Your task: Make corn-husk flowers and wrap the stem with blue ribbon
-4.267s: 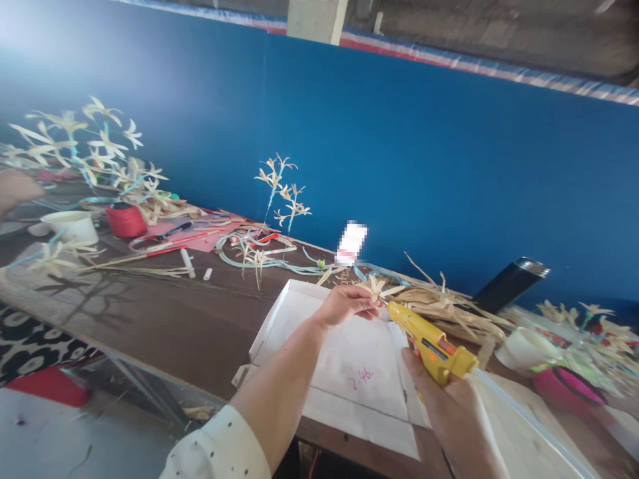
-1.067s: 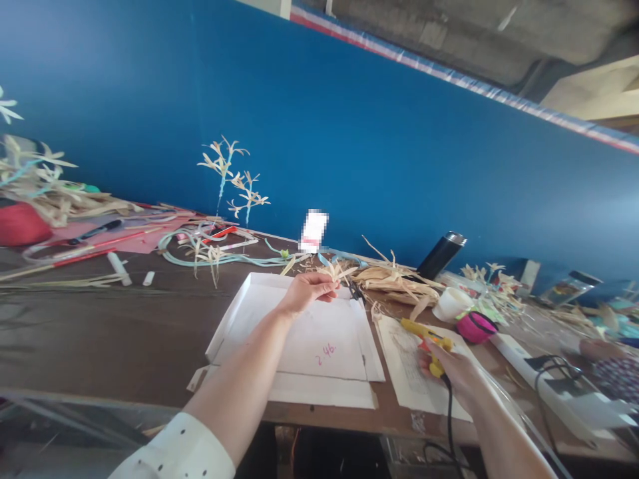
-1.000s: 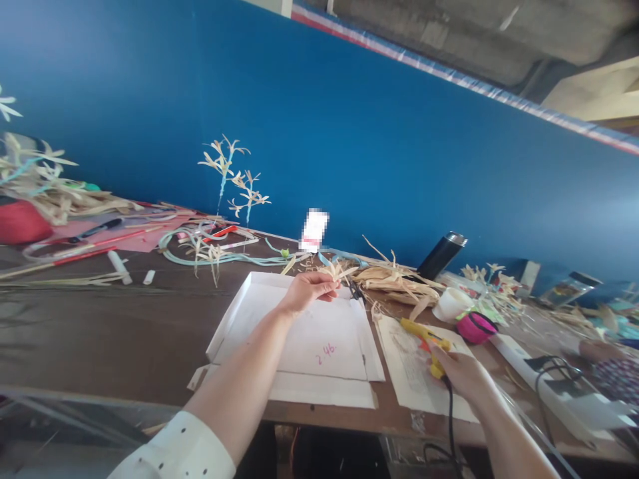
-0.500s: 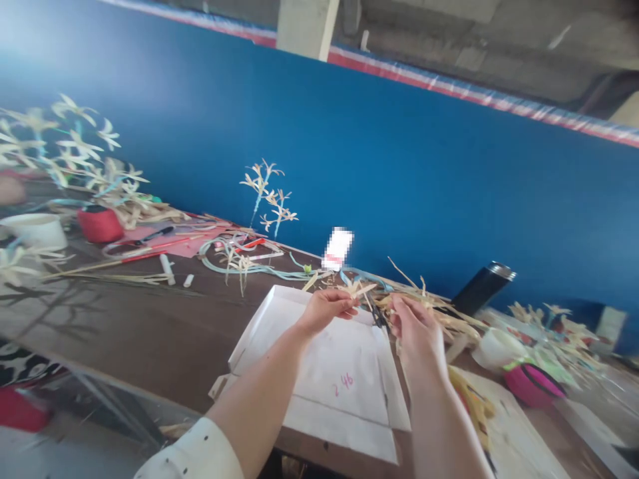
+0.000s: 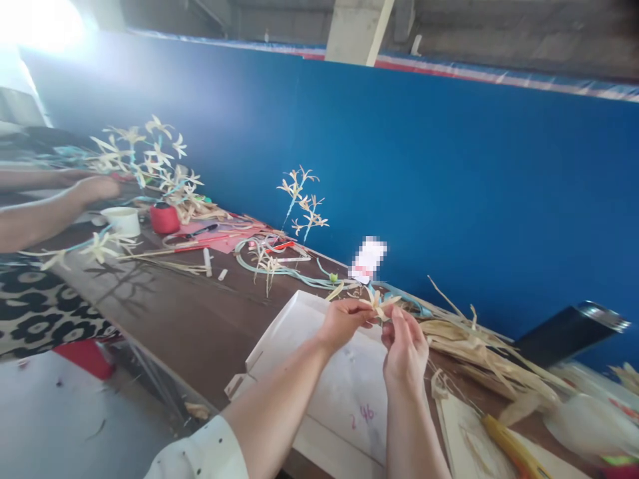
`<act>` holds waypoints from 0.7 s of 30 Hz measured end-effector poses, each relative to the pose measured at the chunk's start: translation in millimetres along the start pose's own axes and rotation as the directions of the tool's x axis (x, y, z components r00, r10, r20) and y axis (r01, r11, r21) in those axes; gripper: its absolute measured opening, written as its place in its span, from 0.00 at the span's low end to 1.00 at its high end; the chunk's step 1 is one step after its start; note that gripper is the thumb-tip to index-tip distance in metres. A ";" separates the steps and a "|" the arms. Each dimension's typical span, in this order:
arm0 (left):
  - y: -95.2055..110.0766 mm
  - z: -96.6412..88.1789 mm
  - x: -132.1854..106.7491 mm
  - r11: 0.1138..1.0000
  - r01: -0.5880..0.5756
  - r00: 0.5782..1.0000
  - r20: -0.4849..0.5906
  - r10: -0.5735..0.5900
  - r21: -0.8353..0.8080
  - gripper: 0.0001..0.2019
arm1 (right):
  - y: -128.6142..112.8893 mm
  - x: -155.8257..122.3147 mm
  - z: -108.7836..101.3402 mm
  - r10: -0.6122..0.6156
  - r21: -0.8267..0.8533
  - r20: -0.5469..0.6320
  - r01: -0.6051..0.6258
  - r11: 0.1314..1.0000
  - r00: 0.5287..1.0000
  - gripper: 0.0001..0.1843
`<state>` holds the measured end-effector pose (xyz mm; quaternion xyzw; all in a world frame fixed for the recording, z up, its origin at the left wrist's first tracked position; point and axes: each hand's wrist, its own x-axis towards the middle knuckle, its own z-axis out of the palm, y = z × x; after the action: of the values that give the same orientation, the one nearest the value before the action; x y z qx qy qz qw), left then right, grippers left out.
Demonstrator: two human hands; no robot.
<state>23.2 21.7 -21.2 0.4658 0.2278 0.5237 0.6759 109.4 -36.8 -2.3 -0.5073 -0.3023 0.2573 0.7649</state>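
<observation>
The left hand (image 5: 344, 322) is pinching a small dried-husk flower (image 5: 380, 303) between thumb and fingertips, with the flower sitting just past those fingertips, to their right and slightly above. The right hand (image 5: 405, 346) is closing thumb and forefinger on the same flower from below, so the flower is standing right at the top of its fingertips, between the two hands. Both hands are hovering above a white flattened cardboard box (image 5: 294, 332), which is lying under and to the left of the left wrist. A pile of dried husk strips (image 5: 474, 339) is lying just to the right of the right hand, with a black flask (image 5: 569, 326) beyond it. A yellow glue gun (image 5: 509, 449) is lying below and to the right of the right wrist, apart from it. Far to the left of the left hand, another person's arm (image 5: 50, 213) is reaching over the table (image 5: 200, 319) near a white cup (image 5: 122, 219) and a red spool (image 5: 164, 218)
</observation>
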 end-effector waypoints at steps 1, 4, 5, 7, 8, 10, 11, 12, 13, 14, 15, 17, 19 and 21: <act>0.4 0.3 -0.7 1.000 -0.016 1.000 -0.005 0.016 0.023 0.11 | -1.3 -0.4 -0.5 -0.013 -0.019 0.009 0.014 1.000 1.000 0.18; 1.9 0.9 -2.7 0.994 -0.062 0.997 -0.032 0.065 0.091 0.09 | -2.3 -0.8 -1.1 -0.066 -0.082 0.056 0.071 0.994 0.996 0.17; 2.0 0.9 -3.1 0.990 -0.080 0.996 -0.033 0.084 0.113 0.08 | -1.7 -0.6 -1.4 -0.079 -0.097 0.074 0.086 0.992 0.994 0.17; 1.4 0.5 -3.4 0.980 -0.119 0.992 -0.016 0.123 0.159 0.07 | 0.7 0.5 -2.1 -0.087 -0.109 0.092 0.097 0.989 0.992 0.16; 0.7 0.1 -3.3 0.973 -0.138 0.990 -0.002 0.141 0.184 0.06 | 2.2 1.4 -2.6 -0.083 -0.106 0.091 0.093 0.990 0.992 0.16; -1.1 -1.0 -3.0 0.958 -0.171 0.985 0.019 0.171 0.229 0.05 | 5.3 3.5 -3.6 -0.074 -0.096 0.081 0.082 0.992 0.994 0.15; -2.1 -1.6 -2.7 0.950 -0.184 0.983 0.027 0.183 0.251 0.05 | 6.7 4.5 -4.0 -0.073 -0.091 0.078 0.080 0.993 0.994 0.15; -3.2 -2.3 -2.4 0.942 -0.197 0.980 0.033 0.196 0.273 0.05 | 7.8 5.3 -4.3 -0.073 -0.088 0.077 0.080 0.993 0.994 0.15; -4.2 -2.9 -2.1 0.933 -0.210 0.977 0.039 0.208 0.290 0.05 | 8.5 5.9 -4.5 -0.072 -0.087 0.075 0.079 0.993 0.995 0.15; -5.1 -3.5 -1.9 0.926 -0.224 0.974 0.044 0.221 0.305 0.05 | 8.9 6.2 -4.6 -0.070 -0.087 0.071 0.076 0.993 0.995 0.15; -5.9 -4.0 -1.8 0.918 -0.236 0.971 0.051 0.232 0.317 0.05 | 9.0 6.3 -4.6 -0.068 -0.088 0.064 0.073 0.993 0.996 0.15; -6.6 -4.7 -1.8 0.905 -0.263 0.964 0.064 0.257 0.334 0.06 | 8.3 5.8 -4.3 -0.064 -0.092 0.051 0.068 0.993 0.997 0.14; -6.1 -5.0 -2.2 0.890 -0.294 0.955 0.081 0.284 0.348 0.06 | 7.3 5.1 -4.2 -0.065 -0.095 0.047 0.069 0.993 0.997 0.14; -5.1 -5.2 -2.8 0.872 -0.322 0.946 0.092 0.310 0.368 0.06 | 6.4 4.6 -4.3 -0.064 -0.098 0.056 0.069 0.993 0.996 0.14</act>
<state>20.6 21.0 -28.6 0.6261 0.2353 0.5661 0.4819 115.2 -34.0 -8.6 -0.5275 -0.3517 0.2294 0.7385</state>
